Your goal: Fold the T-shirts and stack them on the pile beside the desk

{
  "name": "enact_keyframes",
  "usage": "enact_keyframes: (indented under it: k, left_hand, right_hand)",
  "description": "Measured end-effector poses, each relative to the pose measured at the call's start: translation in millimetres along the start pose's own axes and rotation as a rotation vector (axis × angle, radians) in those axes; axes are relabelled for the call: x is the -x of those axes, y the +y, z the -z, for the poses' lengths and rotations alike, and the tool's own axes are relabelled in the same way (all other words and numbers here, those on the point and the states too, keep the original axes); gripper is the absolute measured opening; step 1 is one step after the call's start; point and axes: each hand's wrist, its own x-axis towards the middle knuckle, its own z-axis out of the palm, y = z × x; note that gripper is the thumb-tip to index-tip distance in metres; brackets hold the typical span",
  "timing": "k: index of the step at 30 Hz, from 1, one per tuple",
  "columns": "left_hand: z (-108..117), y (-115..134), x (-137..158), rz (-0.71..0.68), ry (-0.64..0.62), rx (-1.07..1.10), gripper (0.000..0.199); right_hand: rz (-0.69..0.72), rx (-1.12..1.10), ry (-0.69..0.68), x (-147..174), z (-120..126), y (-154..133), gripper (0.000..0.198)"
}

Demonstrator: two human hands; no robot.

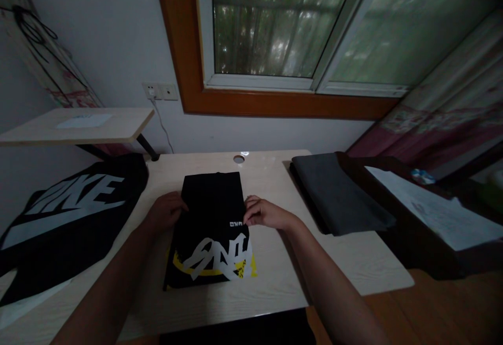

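A black T-shirt [212, 201], folded into a rectangle, lies flat on the pale wooden table in front of me. White lettering and a yellow print show on its near part. My left hand [167, 212] is at its left edge, fingers closed on the cloth. At the opposite edge my right hand [265, 213] pinches the fabric between thumb and fingers, just beside a small white print. The layers beneath the top of the shirt are mostly hidden.
Left on the table [275, 287] lies a black garment [86, 230] with big white letters, near a raised shelf [78, 130]. A folded dark grey cloth [334, 193] rests at the right. Beyond it, white paper [432, 203] lies on a dark surface. A window [267, 25] is behind.
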Motion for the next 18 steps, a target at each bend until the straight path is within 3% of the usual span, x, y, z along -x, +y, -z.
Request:
enact_keyframes:
  k: [5, 8, 14, 18]
  left_hand:
    - [1, 7, -2, -0.003, 0.028, -0.089, 0.034]
    - [1, 11, -6, -0.02, 0.058, -0.117, 0.04]
    - [-9, 13, -17, 0.013, -0.081, -0.211, 0.045]
    - [-17, 7, -19, 0.111, -0.089, -0.292, 0.05]
  right_hand:
    - [-0.052, -0.095, 0.041, 2, 0, -4, 0.027]
    - [-0.073, -0.093, 0.203, 0, -7, -2, 0.027]
    - [-0.156, 0.316, 0.562, -16, -29, -7, 0.025]
    - [-0.18, 0.503, 0.546, -35, -44, -27, 0.035]
